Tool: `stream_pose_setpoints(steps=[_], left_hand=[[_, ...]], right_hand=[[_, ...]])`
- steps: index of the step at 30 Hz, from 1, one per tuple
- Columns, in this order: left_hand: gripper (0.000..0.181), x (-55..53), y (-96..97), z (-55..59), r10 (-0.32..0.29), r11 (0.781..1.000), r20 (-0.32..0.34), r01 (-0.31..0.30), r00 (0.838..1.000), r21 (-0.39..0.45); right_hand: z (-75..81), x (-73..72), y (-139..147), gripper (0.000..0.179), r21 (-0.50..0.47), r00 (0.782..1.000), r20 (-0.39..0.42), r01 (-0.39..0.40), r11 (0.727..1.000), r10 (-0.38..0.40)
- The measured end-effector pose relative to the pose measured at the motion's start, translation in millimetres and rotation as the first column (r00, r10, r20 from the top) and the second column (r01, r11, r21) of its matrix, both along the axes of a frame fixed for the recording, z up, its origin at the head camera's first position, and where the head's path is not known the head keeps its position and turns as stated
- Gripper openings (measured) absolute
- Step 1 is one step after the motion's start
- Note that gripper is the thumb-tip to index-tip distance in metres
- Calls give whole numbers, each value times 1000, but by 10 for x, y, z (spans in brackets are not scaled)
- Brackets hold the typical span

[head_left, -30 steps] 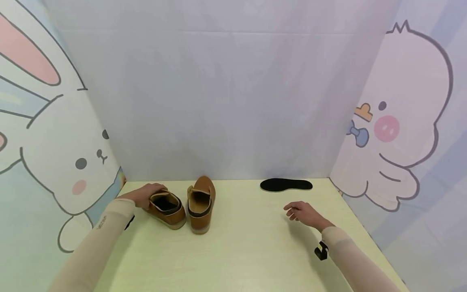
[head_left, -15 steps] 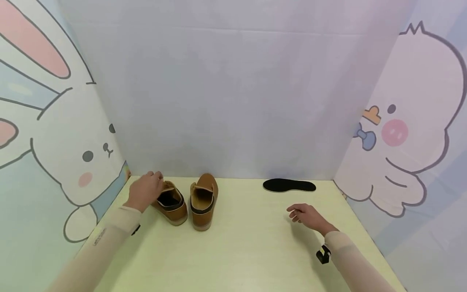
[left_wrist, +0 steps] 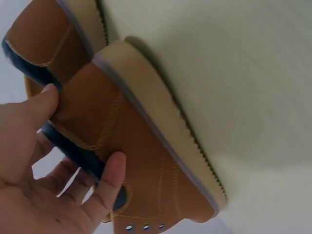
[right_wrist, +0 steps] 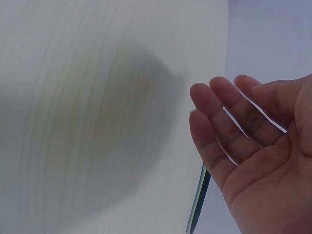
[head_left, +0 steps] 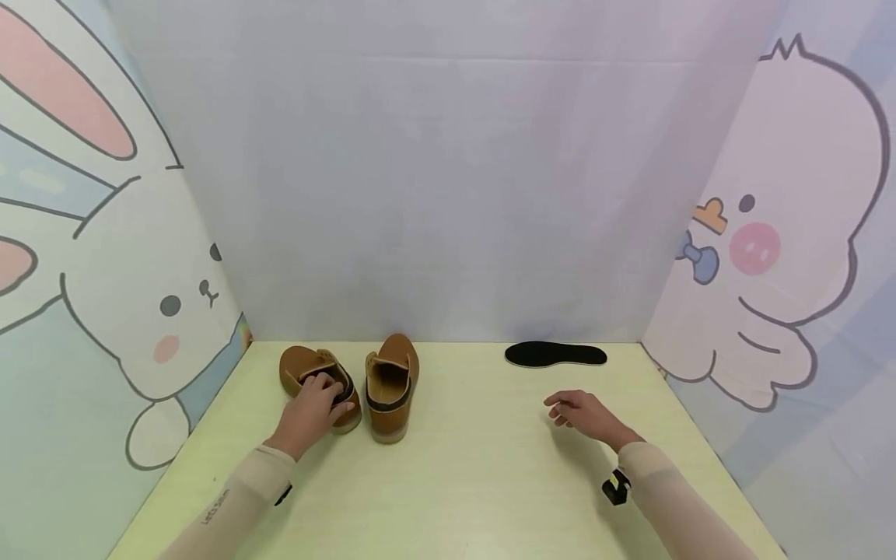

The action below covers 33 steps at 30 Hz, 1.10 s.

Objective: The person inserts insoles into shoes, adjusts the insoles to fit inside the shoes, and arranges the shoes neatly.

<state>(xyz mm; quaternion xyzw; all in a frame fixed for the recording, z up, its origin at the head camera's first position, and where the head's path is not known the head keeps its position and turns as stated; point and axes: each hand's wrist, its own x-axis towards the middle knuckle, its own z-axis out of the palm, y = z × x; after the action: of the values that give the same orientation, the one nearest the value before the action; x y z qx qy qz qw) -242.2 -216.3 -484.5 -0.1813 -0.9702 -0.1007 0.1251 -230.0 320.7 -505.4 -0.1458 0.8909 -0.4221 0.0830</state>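
Observation:
My left hand (head_left: 311, 412) is at the opening of the left brown shoe (head_left: 297, 365), its thumb by the heel and its fingers at the dark padded collar. Seen from the left wrist, the thumb (left_wrist: 46, 100) touches the back of that shoe (left_wrist: 141, 165), while the curved fingers (left_wrist: 109, 180) lie along the collar; some fingertips are hidden. The matching brown shoe (head_left: 392, 389) stands upright close by on the right. Over the tabletop, my right hand (head_left: 584, 412) hovers with relaxed, slightly bent fingers and holds nothing. A black insole (head_left: 556, 355) lies beyond it.
Pale wood-grained tabletop (head_left: 462, 482) extends under everything. A grey-white cloth wall (head_left: 448, 194) closes off the back, and printed panels with a rabbit (head_left: 126, 311) and a chick (head_left: 784, 233) flank the sides.
My left hand has left the front of the left shoe and come back toward its heel, baring the toe. The right hand, the other shoe and the insole stay in place.

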Motion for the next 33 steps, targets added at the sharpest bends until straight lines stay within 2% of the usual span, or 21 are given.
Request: stream_pose_setpoints(steps=[8,12,15,18,20,22,25,29,33], left_hand=[[39,-19,-130,-65,-119,989,50,113,992,98],[35,-27,-272,-89,-158,983,73,150,985,110],[29,-8,-363,-95,-178,979,55,171,982,110],[29,29,-395,-136,-145,985,-13,145,989,96],[35,66,-358,-176,-67,991,-54,73,996,113],[49,101,-280,-214,36,984,-71,-23,997,176],[72,138,-115,-235,157,943,-68,-130,985,307],[97,122,35,-257,247,876,-46,-203,968,437],[108,94,31,-323,288,795,93,-292,953,532]], right_hand=[[7,-16,-36,26,1,1000,-10,-13,1000,13],[-14,-8,-50,25,5,1000,-2,-27,1000,27],[-16,-4,-62,25,7,999,-7,-33,999,33],[-3,-1,-65,24,8,999,-14,-36,999,37],[7,2,-65,24,9,999,-13,-36,999,36],[11,4,-65,25,15,999,-9,-34,999,35],[12,7,-67,25,19,999,-3,-33,999,33],[1,-3,-86,24,9,1000,3,-27,1000,26],[-14,-13,-105,25,10,999,3,-38,999,38]])
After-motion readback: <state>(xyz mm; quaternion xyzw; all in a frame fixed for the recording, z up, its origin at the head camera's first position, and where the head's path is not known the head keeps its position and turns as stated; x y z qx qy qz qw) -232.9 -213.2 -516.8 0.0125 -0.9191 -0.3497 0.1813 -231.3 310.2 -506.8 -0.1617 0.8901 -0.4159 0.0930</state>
